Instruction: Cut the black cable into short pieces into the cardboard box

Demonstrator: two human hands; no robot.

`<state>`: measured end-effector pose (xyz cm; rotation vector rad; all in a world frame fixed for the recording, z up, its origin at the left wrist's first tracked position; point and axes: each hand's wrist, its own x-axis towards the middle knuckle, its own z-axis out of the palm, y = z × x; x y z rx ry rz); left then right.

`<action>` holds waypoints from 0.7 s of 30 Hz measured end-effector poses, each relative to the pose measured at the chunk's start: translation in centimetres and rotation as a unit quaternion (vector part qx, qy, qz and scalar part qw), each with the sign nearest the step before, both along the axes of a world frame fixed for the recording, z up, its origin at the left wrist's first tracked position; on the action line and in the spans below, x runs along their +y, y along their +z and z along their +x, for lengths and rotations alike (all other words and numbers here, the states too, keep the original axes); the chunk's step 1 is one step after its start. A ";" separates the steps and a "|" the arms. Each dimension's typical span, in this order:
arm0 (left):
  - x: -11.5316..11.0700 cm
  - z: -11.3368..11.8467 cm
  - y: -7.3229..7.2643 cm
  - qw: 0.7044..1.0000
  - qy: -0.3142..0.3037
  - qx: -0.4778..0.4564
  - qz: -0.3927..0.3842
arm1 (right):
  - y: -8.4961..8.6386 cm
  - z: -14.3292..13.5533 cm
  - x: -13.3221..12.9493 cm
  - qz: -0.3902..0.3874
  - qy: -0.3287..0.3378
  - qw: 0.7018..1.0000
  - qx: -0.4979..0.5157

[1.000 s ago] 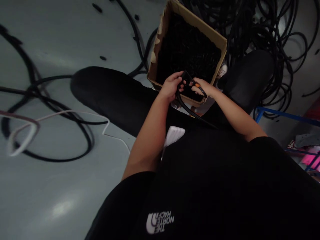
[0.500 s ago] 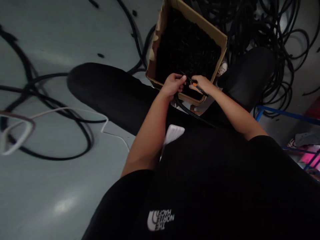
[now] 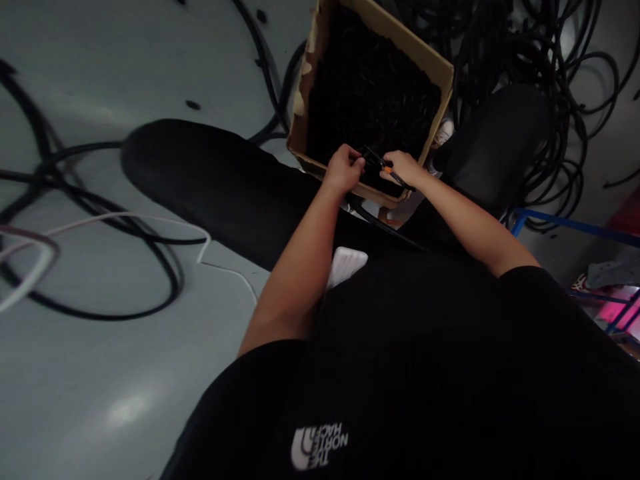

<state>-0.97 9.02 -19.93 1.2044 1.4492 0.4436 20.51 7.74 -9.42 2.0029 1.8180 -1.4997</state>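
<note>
Grey floor (image 3: 125,373) spreads out below me, crossed by loose black cables (image 3: 100,220) and one thin white cord (image 3: 150,220). I am seated, with my black-trousered legs stretched toward a cardboard box (image 3: 430,60) full of small dark pieces.

My left hand (image 3: 344,168) is curled shut over the near edge of the box, its fingers closed around a black cable (image 3: 370,217) that runs back from under the hand toward my lap. My right hand (image 3: 406,168) sits just beside the left, apart by a narrow gap, and is closed around a small tool with an orange handle (image 3: 388,169). The tool's dark tip reaches across the gap toward the left hand's fingers. I cannot tell whether the tip touches the cable.

Beyond the right hand a large tangle of black cable (image 3: 545,73) lies heaped on the floor. Further to the right of that hand stands a blue metal frame (image 3: 575,227). A white ribbed object (image 3: 347,263) rests near my left forearm, against my lap.
</note>
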 end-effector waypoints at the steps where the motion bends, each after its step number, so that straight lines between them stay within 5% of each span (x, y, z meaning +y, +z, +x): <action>1: 0.0 0.0 0.1 1.000 -0.012 -0.003 0.008 | 0.1 0.1 0.0 -0.015 -0.011 1.000 0.018; 5: -0.5 0.1 0.9 0.996 -0.069 -0.014 0.047 | 0.5 0.7 0.0 -0.092 -0.045 0.992 0.069; 12: -0.6 0.3 1.9 0.988 -0.106 0.001 0.108 | 0.8 0.8 -0.2 -0.047 -0.055 0.996 0.051; 21: -0.3 0.4 3.4 0.988 -0.084 0.015 0.127 | 0.3 1.4 0.3 -0.001 0.016 1.000 -0.004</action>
